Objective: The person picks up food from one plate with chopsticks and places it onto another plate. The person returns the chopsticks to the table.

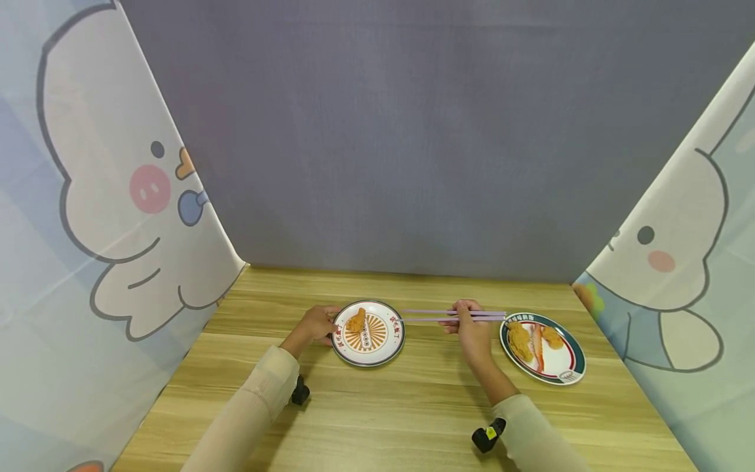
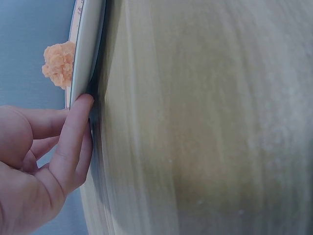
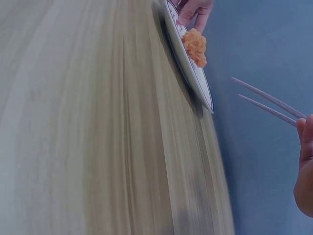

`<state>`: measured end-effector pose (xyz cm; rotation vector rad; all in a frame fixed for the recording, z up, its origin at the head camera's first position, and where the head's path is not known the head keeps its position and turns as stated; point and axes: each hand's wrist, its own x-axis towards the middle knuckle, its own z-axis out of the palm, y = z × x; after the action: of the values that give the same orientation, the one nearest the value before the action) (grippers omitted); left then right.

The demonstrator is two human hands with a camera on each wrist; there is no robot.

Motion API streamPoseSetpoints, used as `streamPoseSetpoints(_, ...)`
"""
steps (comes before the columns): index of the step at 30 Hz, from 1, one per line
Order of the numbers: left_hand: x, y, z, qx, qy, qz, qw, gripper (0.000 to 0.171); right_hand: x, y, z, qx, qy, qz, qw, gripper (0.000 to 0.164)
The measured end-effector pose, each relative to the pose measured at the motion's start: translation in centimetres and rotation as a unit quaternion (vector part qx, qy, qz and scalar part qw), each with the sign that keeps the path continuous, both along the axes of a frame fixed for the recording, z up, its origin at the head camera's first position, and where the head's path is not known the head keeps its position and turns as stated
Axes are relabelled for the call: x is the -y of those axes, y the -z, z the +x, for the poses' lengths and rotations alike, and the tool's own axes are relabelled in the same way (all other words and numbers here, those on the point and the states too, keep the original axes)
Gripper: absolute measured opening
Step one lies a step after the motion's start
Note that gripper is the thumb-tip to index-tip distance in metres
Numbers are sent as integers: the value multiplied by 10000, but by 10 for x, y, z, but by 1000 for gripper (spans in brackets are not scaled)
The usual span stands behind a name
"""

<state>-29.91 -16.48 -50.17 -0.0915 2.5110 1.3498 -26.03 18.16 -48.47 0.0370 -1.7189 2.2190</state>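
Observation:
My left hand [image 1: 318, 322] pinches the left rim of a round white plate [image 1: 386, 347] with an orange sunburst print, thumb above and fingers underneath. On that plate lies one piece of fried chicken [image 1: 356, 322], also seen in the left wrist view as a crumbly orange lump [image 2: 59, 64]. In my right hand [image 1: 468, 328] is a pair of pale purple chopsticks [image 1: 426, 320], held level and pointing left. Their tips [image 3: 237, 87] are slightly apart with nothing between them, raised beside the plate's right edge.
An oval plate [image 1: 578, 354] with a dark green rim stands to the right of my right hand. It bears a large fried piece [image 1: 519, 341], a reddish strip [image 1: 537, 347] and a smaller fried piece [image 1: 552, 337]. A grey curtain [image 1: 389, 144] closes off the wooden table's [image 1: 383, 419] back.

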Motion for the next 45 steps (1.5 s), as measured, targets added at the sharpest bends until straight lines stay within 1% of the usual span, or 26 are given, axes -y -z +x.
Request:
streamPoseSetpoints(3, 0, -1, 0, 42, -23, 69, 10000, 58, 4, 1, -1, -17, -1, -17, 10000, 30)
streamPoseSetpoints(10, 1, -5, 1, 54, 111, 173, 9998, 58, 12, 2, -1, 3, -88, 69, 9999, 30)
streamPoseSetpoints(15, 0, -2, 0, 58, 25, 137, 9999, 58, 16, 4, 0, 112, -197, 56, 9997, 31)
streamPoseSetpoints(22, 0, -2, 0, 66, -4, 93, 9999, 58, 26, 4, -1, 136, -202, 457, 9987, 27)
streamPoseSetpoints(30, 1, 1, -1, 80, -22, 143, 9999, 58, 38, 4, -4, 203, -239, 492, 9983, 24)
streamPoseSetpoints(35, 1, 2, -1, 54, -25, 156, 9999, 58, 44, 2, -5, 262, -280, 584, 9976, 28)
streamPoseSetpoints(37, 0, 2, -1, 34, -30, 191, 9998, 59, 45, 3, -6, 266, -309, 595, 9974, 29)
streamPoseSetpoints(45, 0, 1, -1, 7, -47, 220, 9997, 58, 54, 7, -10, 214, -304, 741, 9966, 26)
